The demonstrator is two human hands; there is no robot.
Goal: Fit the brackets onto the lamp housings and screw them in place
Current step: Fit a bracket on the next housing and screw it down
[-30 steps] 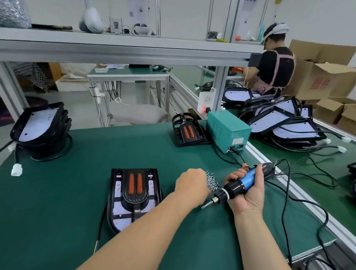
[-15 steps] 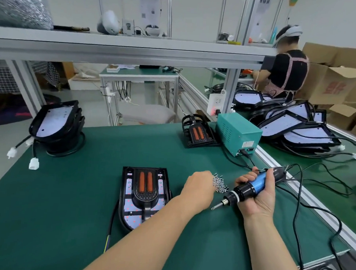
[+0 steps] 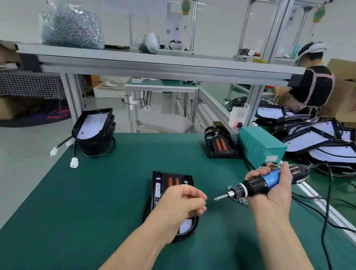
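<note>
lamp housing lies flat on the green table right in front of the person, its bracket seated on top and half covered by the left hand. a moment ago that hand was at the pile of screws; it has swung back over the housing, fingers curled in, thumb to fingertips. likely a screw there, though it's too small to see. right hand wraps the electric screwdriver, bit aimed leftward. driving looks about to start.

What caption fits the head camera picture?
The right hand holds a screwdriver while the left hand hovers over a housing on the table.
</note>
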